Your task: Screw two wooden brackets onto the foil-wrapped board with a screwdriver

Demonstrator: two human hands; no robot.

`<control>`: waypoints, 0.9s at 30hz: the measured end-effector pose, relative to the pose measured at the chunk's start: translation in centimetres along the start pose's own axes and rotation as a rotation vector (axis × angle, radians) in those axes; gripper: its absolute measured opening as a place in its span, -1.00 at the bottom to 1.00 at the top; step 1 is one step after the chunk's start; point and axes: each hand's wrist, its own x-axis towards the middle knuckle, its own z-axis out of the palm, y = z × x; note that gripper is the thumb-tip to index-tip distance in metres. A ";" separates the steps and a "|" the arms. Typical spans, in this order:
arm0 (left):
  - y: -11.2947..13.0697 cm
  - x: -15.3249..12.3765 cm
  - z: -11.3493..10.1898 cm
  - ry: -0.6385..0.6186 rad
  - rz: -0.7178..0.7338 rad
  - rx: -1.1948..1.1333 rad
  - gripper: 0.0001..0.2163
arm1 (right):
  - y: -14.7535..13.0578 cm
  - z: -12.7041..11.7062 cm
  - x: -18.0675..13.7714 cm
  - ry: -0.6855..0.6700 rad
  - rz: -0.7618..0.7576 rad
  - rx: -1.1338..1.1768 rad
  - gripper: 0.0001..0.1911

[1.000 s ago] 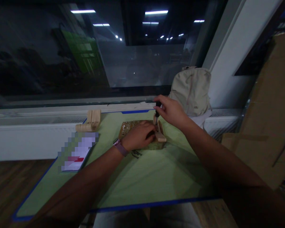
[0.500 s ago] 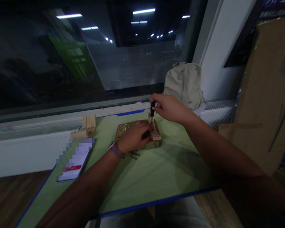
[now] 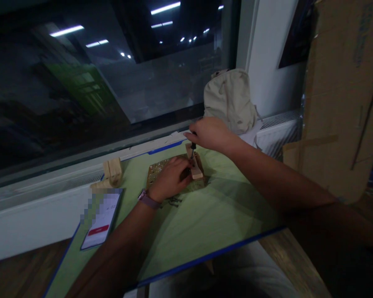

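My right hand [image 3: 209, 133] is wrapped around the black handle of a screwdriver [image 3: 193, 146], which stands nearly upright. Its tip points down at a pale wooden piece [image 3: 197, 171], though the exact contact is too dim to see. That piece rests on the right end of a brownish, speckled block [image 3: 154, 169]. Across the block lies my left hand [image 3: 170, 178], fingers and thumb closed at the wooden piece near the screwdriver tip. Whether a screw is between those fingertips is hidden. Several dark screws [image 3: 174, 201] lie on the green mat [image 3: 226, 211], close to my left wrist.
A phone [image 3: 101, 225] lies at the mat's left edge, with stacked wooden pieces [image 3: 113, 171] behind it. A beige backpack [image 3: 230, 101] leans at the window behind my right hand. Tall cardboard [image 3: 335, 99] stands to the right.
The camera view has shifted and tilted slightly. My right hand has turned further over the screwdriver handle, covering more of it. My left hand stays at the wooden piece.
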 end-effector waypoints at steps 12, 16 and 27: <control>0.1 0.0 0.1 0.021 0.006 -0.002 -0.81 | -0.1 0.9 0.0 -0.118 -0.222 0.345 -0.62; 0.0 0.0 0.3 0.019 0.013 0.006 -0.81 | -0.7 1.6 0.1 -0.027 -0.203 0.252 -0.58; 0.0 -0.1 0.5 0.019 -0.001 0.023 -0.85 | 0.8 0.6 0.6 0.001 -0.107 0.296 -0.78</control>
